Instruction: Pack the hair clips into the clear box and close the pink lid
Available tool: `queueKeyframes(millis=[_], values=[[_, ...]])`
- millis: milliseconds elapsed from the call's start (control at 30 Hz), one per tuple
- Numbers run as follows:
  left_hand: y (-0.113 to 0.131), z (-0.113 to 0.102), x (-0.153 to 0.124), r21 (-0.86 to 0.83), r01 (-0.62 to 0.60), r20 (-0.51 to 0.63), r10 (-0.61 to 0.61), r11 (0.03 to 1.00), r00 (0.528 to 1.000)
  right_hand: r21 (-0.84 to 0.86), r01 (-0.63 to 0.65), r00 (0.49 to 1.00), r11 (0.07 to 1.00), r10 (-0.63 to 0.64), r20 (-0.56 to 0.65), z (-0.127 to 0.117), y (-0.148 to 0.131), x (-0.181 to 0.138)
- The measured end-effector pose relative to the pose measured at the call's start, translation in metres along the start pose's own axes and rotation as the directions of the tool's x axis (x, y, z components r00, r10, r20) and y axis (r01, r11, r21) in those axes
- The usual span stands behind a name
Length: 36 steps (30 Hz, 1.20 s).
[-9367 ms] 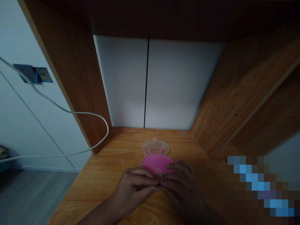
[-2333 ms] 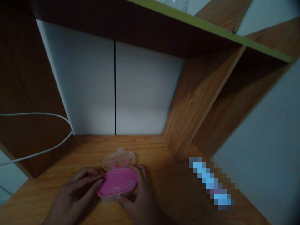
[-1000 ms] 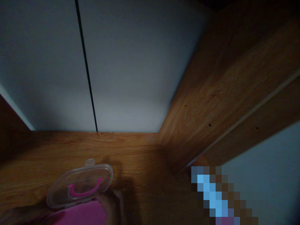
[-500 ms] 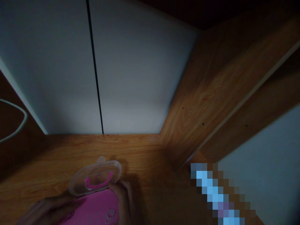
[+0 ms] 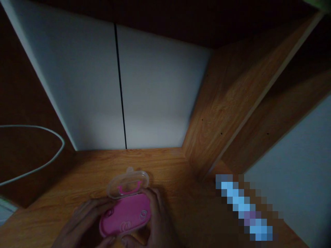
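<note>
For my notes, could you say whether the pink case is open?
Open: the clear lid stands back from the pink base, held by left hand and right hand.

We've got a pink plastic case (image 5: pixel 124 215) here, smooth with a slight gloss, and its lid (image 5: pixel 128 182) is clear, shiny plastic. The desk (image 5: pixel 129 162) looks like wood-grain laminate, pretty smooth with a soft sheen. Behind it we see a smooth, matt white panel (image 5: pixel 160 86), and the cable (image 5: pixel 31 126) has a smooth white plastic-looking sleeve.
</note>
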<state>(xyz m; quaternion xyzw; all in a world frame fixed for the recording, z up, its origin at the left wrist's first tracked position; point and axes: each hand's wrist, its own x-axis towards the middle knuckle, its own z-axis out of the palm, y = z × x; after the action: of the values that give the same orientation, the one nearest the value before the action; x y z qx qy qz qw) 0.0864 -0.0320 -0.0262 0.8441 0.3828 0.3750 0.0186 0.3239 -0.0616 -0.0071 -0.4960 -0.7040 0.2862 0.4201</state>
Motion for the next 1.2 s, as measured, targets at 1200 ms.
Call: queueKeyframes(millis=[1200], values=[[-0.017, -0.023, 0.006, -0.076, 0.269, -0.022, -0.271, 0.960, 0.962, -0.132, 0.155, 0.982, 0.979, -0.168, -0.092, -0.012, -0.007, -0.002]])
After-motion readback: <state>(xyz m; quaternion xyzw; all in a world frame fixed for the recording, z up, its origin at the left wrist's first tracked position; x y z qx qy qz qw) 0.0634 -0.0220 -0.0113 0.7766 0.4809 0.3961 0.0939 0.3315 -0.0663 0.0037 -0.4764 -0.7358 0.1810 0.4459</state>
